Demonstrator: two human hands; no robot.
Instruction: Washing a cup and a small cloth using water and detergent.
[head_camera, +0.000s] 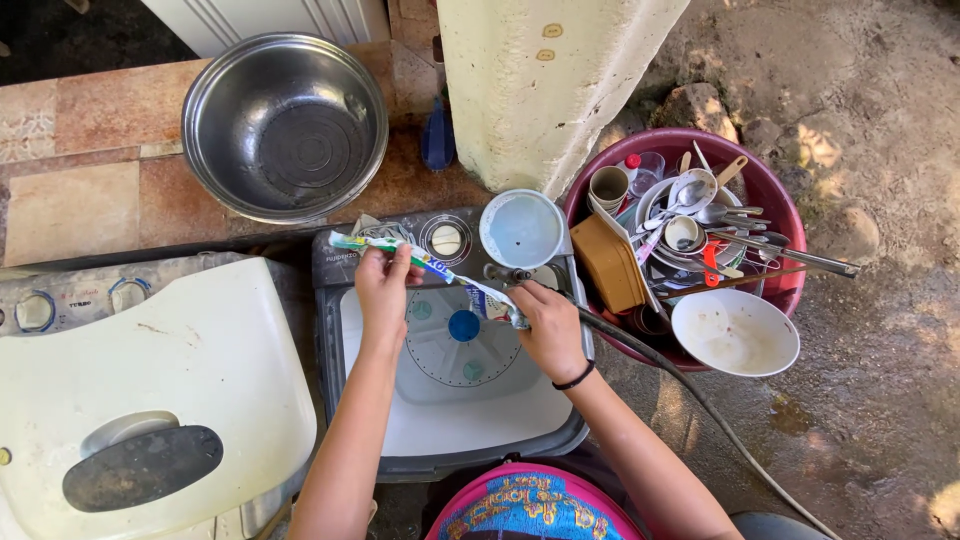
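My left hand (383, 285) and my right hand (545, 325) hold a strip of small green, white and blue sachets (430, 265) stretched between them. The strip hangs over the open tub of a small grey and white washing machine (470, 430). The tub shows a round white plate with a blue centre (463, 326). My right hand, with a black band on the wrist, grips the lower right end of the strip near a hose (690, 385). The left hand pinches the upper left part.
A large steel bowl (285, 125) sits on tiled ledge behind. A second white machine lid (150, 380) lies left. A white cup (521, 229) rests on the washer's panel. A maroon basin (775, 200) of dishes, spoons and a white bowl (735, 332) stands right on wet ground.
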